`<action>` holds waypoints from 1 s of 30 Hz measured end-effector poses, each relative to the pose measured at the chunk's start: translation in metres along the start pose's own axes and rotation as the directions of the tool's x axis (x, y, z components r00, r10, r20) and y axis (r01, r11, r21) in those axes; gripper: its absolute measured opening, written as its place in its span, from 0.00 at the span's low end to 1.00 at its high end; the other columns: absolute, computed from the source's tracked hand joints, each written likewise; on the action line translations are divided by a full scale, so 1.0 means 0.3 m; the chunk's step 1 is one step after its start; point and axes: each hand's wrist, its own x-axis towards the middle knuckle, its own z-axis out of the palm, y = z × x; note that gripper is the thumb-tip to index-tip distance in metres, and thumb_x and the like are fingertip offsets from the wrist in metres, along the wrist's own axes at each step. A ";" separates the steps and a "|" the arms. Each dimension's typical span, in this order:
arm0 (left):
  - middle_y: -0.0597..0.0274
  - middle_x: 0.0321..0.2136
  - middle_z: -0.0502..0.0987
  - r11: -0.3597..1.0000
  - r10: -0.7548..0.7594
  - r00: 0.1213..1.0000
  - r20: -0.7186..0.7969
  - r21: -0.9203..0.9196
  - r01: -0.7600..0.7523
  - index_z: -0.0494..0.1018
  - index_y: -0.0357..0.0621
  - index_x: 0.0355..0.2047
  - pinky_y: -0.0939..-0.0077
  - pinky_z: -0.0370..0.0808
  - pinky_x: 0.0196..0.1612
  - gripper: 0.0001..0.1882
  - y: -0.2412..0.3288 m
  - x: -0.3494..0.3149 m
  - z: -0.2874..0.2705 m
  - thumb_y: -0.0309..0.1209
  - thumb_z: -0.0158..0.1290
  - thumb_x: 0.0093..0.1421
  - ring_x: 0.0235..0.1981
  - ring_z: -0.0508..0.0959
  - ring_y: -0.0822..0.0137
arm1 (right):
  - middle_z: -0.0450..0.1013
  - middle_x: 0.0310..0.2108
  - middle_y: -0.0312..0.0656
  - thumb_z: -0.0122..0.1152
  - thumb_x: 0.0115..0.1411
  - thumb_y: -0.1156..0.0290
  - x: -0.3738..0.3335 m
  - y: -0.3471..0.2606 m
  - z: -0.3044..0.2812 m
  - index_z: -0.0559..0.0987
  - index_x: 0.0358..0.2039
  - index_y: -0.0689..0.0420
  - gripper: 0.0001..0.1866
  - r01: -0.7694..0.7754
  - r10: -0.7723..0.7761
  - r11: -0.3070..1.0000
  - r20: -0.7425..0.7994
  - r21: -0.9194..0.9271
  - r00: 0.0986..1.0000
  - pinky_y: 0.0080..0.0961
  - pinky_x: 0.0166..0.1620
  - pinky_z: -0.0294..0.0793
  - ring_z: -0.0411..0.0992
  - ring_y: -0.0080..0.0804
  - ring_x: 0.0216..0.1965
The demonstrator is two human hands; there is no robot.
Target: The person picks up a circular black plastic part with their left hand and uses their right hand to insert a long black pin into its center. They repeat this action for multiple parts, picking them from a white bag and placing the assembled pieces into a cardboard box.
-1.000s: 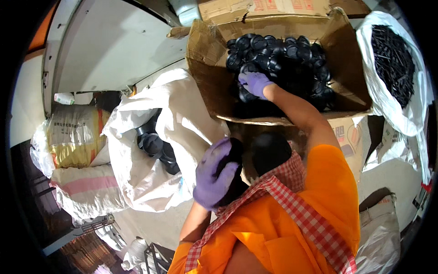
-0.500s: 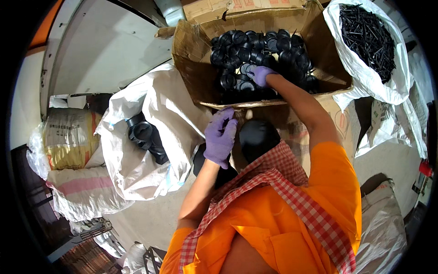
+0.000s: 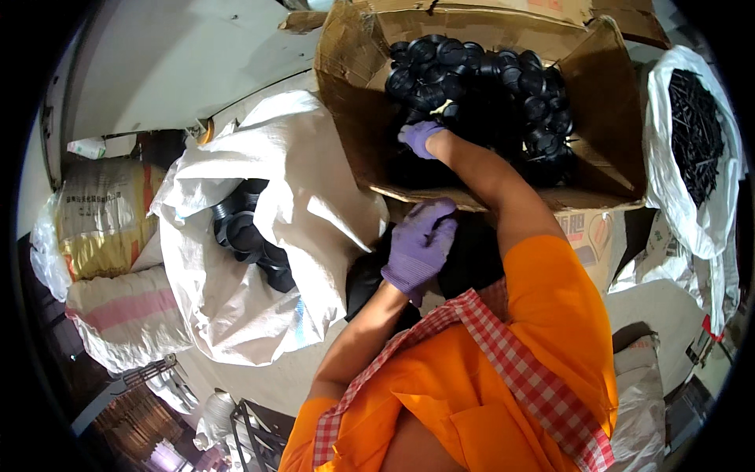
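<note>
My right hand, in a purple glove, reaches into a large cardboard box. It is low at the left of a heap of round black plastic parts that look like caps. Its fingers are bent together in the shadow; whatever they hold is hidden. Just outside the box's near edge, my left hand, also gloved in purple, is held above my dark-clad knees. Its fingers curl inward, and I cannot make out anything in them.
An open white woven sack with similar black parts stands left of the box. Another white sack, full of thin black pieces, is at the right. Filled sacks lie at far left.
My right hand has moved away from the round parts toward the box's near left. My left hand is slightly further right, with its fingers curled more closely. The whole view has shifted.
</note>
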 end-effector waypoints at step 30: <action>0.48 0.38 0.77 0.990 -0.111 0.978 0.177 0.105 0.093 0.72 0.39 0.45 0.69 0.73 0.45 0.16 -0.012 -0.026 -0.037 0.30 0.53 0.56 0.41 0.78 0.56 | 0.72 0.49 0.45 0.57 0.49 0.73 -0.055 -0.002 0.025 0.73 0.49 0.54 0.23 -0.033 0.033 0.999 0.134 -0.004 0.990 0.35 0.47 0.73 0.72 0.43 0.49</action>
